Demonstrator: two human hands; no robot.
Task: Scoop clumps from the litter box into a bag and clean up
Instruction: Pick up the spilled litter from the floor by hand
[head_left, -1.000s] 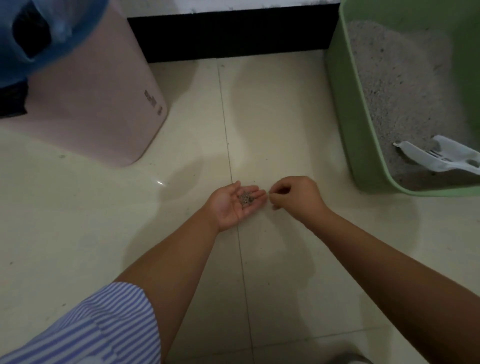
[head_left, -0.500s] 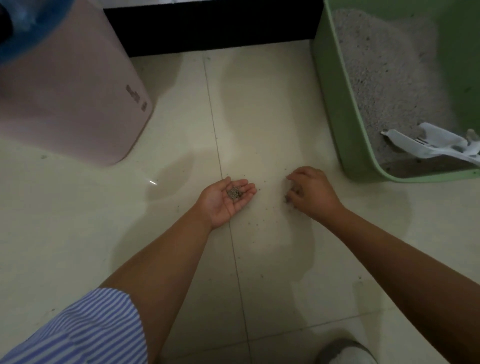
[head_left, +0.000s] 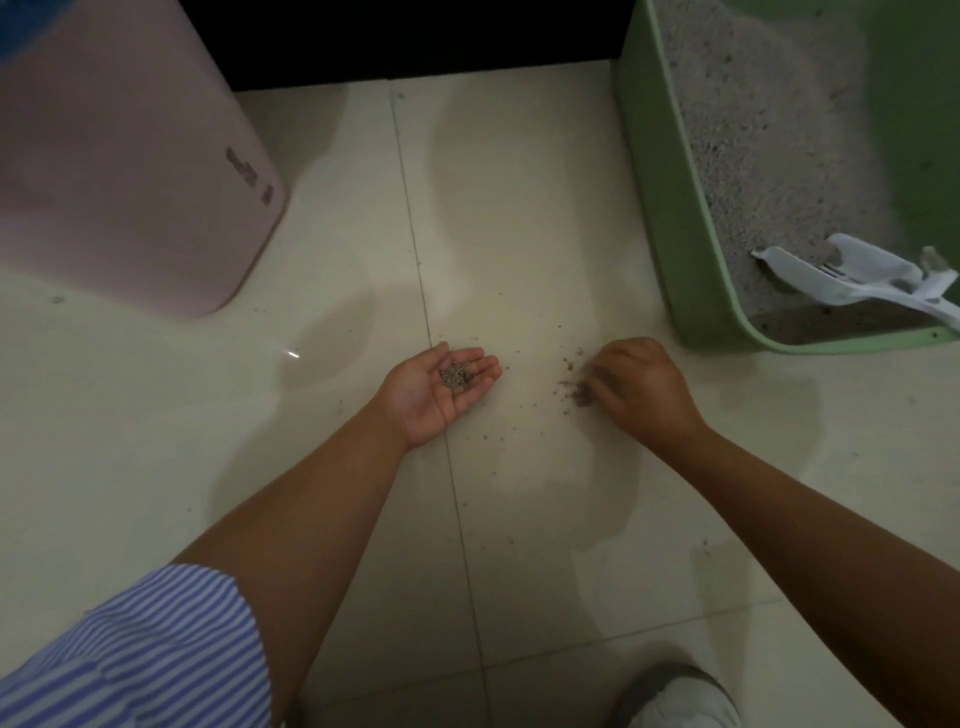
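Note:
My left hand (head_left: 434, 392) lies palm up just above the floor, cupping a small pile of grey litter grains (head_left: 456, 375). My right hand (head_left: 636, 387) is palm down on the tiles to its right, fingers curled over a patch of spilled litter (head_left: 574, 384). More loose grains are scattered on the floor between and below the hands. The green litter box (head_left: 670, 208) stands at the upper right, filled with grey litter, and a white scoop (head_left: 852, 278) lies in its near corner.
A pink bin (head_left: 130, 171) stands at the upper left with a blue bag (head_left: 31, 26) at its top. A dark baseboard (head_left: 415, 41) runs along the back. My shoe (head_left: 675, 696) shows at the bottom right. Cream floor tiles (head_left: 156, 441) fill the rest.
My right hand has gone from beside the left palm down to the floor and farther right, fingers now on the spilled grains. The left hand has stayed cupped. The view has dropped slightly.

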